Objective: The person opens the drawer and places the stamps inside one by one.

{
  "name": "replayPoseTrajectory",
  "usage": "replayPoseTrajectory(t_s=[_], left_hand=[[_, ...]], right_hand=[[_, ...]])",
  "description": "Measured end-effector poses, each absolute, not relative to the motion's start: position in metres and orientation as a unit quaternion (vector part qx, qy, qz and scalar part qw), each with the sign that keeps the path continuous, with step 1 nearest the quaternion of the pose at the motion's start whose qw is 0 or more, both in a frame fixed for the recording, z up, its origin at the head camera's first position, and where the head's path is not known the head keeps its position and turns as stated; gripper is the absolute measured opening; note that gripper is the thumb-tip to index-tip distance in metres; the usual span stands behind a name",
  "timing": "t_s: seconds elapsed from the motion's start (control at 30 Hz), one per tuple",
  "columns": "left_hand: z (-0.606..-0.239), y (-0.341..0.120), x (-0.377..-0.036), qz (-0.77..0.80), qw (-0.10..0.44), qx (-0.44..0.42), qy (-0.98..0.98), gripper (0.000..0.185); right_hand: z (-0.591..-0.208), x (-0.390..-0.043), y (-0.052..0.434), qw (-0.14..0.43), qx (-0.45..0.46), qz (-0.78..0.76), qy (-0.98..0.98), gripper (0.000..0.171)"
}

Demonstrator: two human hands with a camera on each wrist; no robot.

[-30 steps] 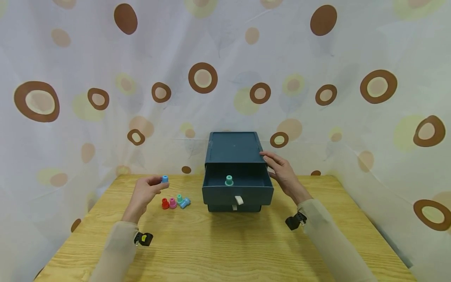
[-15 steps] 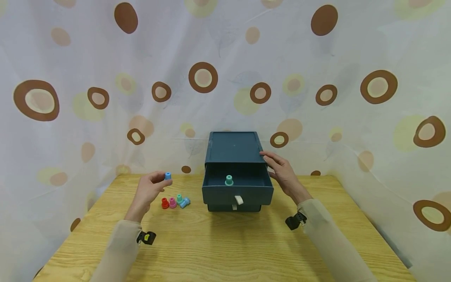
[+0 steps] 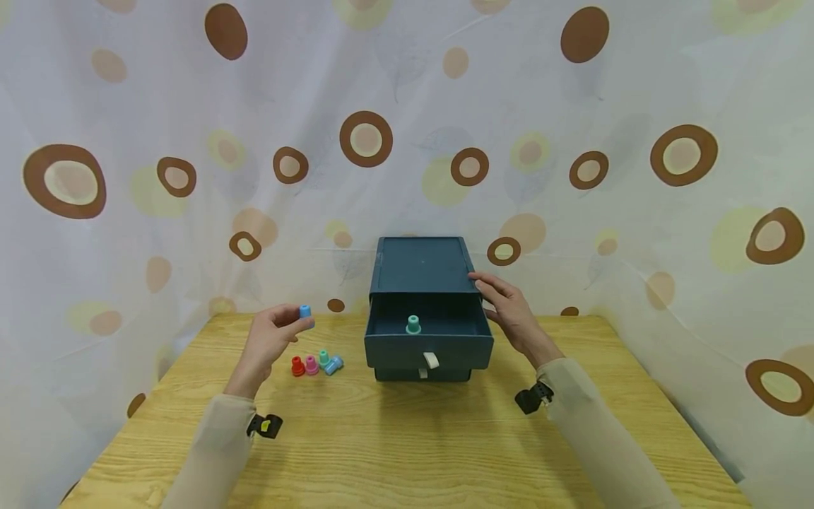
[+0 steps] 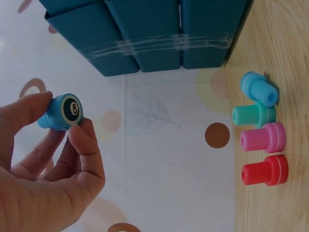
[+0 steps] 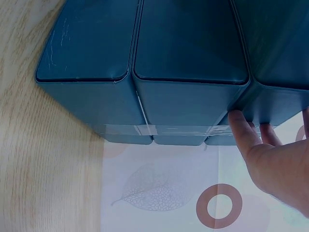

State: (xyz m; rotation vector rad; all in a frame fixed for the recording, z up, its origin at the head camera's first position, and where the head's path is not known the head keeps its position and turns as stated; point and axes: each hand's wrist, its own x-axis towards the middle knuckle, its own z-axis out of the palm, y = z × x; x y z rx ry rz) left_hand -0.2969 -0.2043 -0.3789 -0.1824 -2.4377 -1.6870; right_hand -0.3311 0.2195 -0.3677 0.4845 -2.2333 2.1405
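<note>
L hand (image 3: 270, 339) raised above the wooden table (image 3: 407, 452), thumb and fingers pinched together on a small blue stamp (image 3: 305, 312). Left wrist view: the stamp's round face reads "8" on a black ball, thumb under it, index over the top. Stamp is in the air, left of the drawer box, well apart from it.

On the table below the L hand, a short row of four more stamps: red stamp (image 3: 297, 367), pink stamp (image 3: 311, 365), green stamp (image 3: 324, 358), light blue stamp (image 3: 334, 365), the last one lying on its side. They sit just beside one another, near the box's left front corner.

Dark teal drawer box (image 3: 420, 265) at table centre, back near the spotted curtain (image 3: 127, 141). Top drawer (image 3: 429, 346) pulled out; a teal stamp (image 3: 413, 325) stands upright inside, approx. mid-drawer. Lower drawer closed, white pull tabs on both fronts.

R hand (image 3: 511, 314) rests against the box's right top edge, fingers straight and slightly spread, tips touching the casing; no grip round anything. Right wrist view: fingertips (image 5: 241, 126) on the box wall, clear tape across the casing.
</note>
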Motion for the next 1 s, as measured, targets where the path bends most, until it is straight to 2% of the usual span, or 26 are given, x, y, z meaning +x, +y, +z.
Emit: replayPoseTrajectory(t_s=[1.0], left_hand=[[-0.354, -0.160, -0.288, -0.595, 0.099, -0.158, -0.782, 0.033]], right_hand=[[-0.368, -0.330, 0.218, 0.012, 0.148, 0.680, -0.718, 0.055]])
